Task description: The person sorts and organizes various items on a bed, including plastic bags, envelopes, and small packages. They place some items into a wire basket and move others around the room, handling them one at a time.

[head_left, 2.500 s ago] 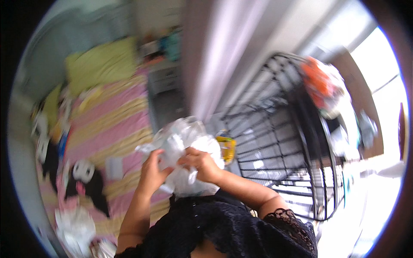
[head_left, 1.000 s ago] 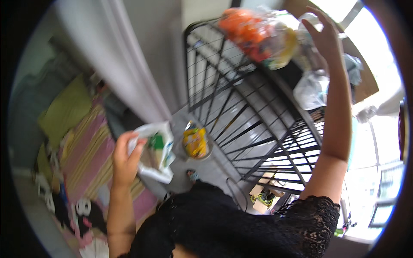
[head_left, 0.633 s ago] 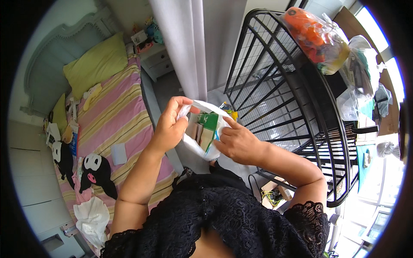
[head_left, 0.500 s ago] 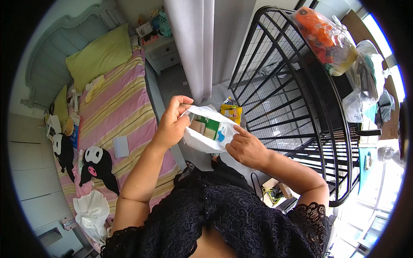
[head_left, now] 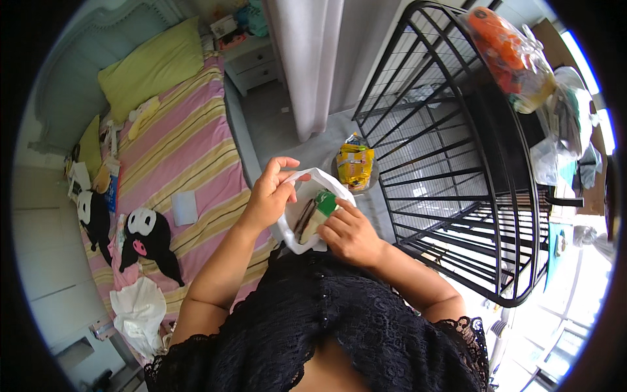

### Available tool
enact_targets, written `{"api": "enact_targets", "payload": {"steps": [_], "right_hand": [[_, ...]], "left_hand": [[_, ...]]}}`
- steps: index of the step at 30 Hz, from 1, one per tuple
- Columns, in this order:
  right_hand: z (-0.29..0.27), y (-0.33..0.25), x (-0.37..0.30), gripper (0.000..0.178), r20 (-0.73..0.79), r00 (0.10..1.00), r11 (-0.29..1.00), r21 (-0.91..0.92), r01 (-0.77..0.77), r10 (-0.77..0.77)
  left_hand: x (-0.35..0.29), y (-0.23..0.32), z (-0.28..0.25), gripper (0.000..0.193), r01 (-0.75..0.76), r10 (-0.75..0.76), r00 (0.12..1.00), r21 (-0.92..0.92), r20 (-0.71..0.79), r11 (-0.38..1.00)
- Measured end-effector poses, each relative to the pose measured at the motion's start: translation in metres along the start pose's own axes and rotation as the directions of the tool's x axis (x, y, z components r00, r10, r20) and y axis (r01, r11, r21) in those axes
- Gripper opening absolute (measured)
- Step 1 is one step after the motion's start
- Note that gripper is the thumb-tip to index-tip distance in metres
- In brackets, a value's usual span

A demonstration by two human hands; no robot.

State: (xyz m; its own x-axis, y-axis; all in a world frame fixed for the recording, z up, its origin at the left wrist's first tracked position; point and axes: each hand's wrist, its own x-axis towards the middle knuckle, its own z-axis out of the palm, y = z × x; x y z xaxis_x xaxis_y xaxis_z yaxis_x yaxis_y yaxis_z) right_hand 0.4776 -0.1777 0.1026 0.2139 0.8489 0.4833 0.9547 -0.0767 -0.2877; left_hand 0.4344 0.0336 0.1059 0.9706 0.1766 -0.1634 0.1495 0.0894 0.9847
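Observation:
In front of my waist hangs a white plastic bag (head_left: 295, 236), its mouth spread wide. My left hand (head_left: 269, 195) pinches the far left part of the rim between thumb and fingers. Inside lies a green-and-white packet (head_left: 324, 203), with a brownish flat item (head_left: 304, 219) beside it whose kind I cannot make out. Across the bag's right side, my right hand (head_left: 353, 234) has its fingers curled in over the packet's edge and gripping there. Its fingertips are partly hidden, and so is the bottom of the bag.
A yellow snack-like package (head_left: 354, 166) sits on the grey floor beyond the bag. On the right stands a black metal cage (head_left: 457, 157) with filled plastic bags (head_left: 506, 55) on top. A striped bed (head_left: 189, 157) with plush toys (head_left: 147, 238) is on the left.
The bag has come nearer my body and its mouth now faces up more. My right hand has shifted left and down, from the rim to the packet inside. My left hand keeps its pinch.

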Motion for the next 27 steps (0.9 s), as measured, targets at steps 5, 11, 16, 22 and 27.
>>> {"api": "enact_targets", "payload": {"steps": [5, 11, 16, 22, 27], "right_hand": [[-0.001, 0.012, -0.014, 0.016, 0.411, 0.912, 0.999, 0.024, -0.024, 0.012], [0.036, 0.003, 0.040, 0.030, 0.166, 0.986, 0.970, 0.242, -0.035, -0.006], [0.119, 0.023, 0.047, 0.026, 0.287, 0.926, 0.952, -0.108, 0.286, -0.245], [0.082, 0.005, 0.070, 0.031, 0.516, 0.848, 0.990, -0.001, -0.139, 0.119], [0.066, 0.009, 0.060, 0.032, 0.765, 0.644, 1.000, -0.002, -0.006, 0.005]], "left_hand": [[-0.018, 0.005, -0.007, 0.032, -0.008, 0.009, 1.000, 0.031, -0.018, 0.999], [-0.027, 0.005, -0.013, 0.029, -0.117, 0.155, 0.982, 0.296, -0.109, 0.948], [-0.034, 0.009, -0.023, 0.029, -0.135, 0.237, 0.945, 0.389, -0.226, 0.911], [-0.053, -0.012, -0.033, 0.032, -0.006, 0.022, 0.932, 0.045, -0.362, 0.999], [-0.052, -0.026, -0.012, 0.028, 0.052, -0.031, 0.939, 0.052, -0.343, 0.997]]}}
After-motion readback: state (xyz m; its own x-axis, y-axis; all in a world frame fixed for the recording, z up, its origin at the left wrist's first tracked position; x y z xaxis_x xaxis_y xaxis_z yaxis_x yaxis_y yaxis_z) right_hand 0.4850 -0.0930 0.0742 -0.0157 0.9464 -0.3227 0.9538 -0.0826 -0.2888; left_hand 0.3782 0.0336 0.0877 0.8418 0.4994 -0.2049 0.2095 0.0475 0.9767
